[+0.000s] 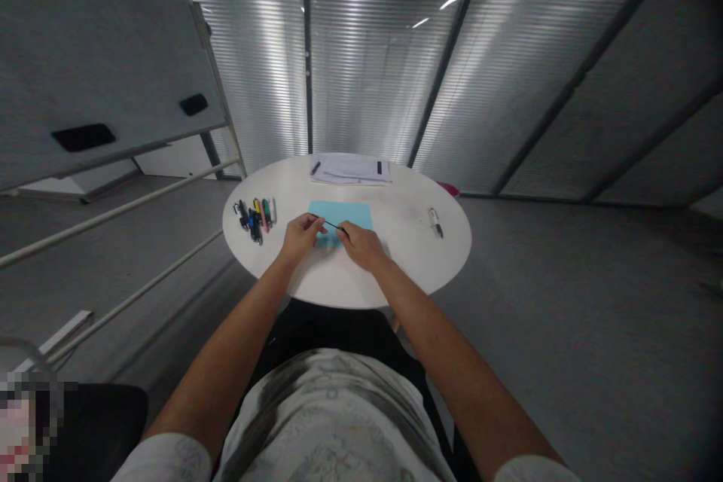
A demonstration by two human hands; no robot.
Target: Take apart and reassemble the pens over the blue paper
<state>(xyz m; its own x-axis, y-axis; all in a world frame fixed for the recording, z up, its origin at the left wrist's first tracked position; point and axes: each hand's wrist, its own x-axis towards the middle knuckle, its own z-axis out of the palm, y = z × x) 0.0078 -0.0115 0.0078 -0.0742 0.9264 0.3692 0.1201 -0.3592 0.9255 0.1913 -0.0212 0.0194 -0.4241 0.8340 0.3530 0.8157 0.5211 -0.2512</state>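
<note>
A thin dark pen-like rod (332, 225) spans the gap between my two hands, a little above a light blue sheet (344, 208). My left hand (301, 235) pinches its left end between thumb and fingers. At the other end, my right hand (361, 245) is closed round it, hiding part of it. Whether the rod is one piece or two, I cannot tell. The blue sheet lies on a white oval table (339, 286), partly covered by both hands.
Several pens and markers (255, 218) lie in a cluster on the table's left. A white and black marker (436, 222) rests alone on the right. Stacked papers (350, 169) with dark items on top sit at the far edge. A whiteboard frame (169, 184) stands at left.
</note>
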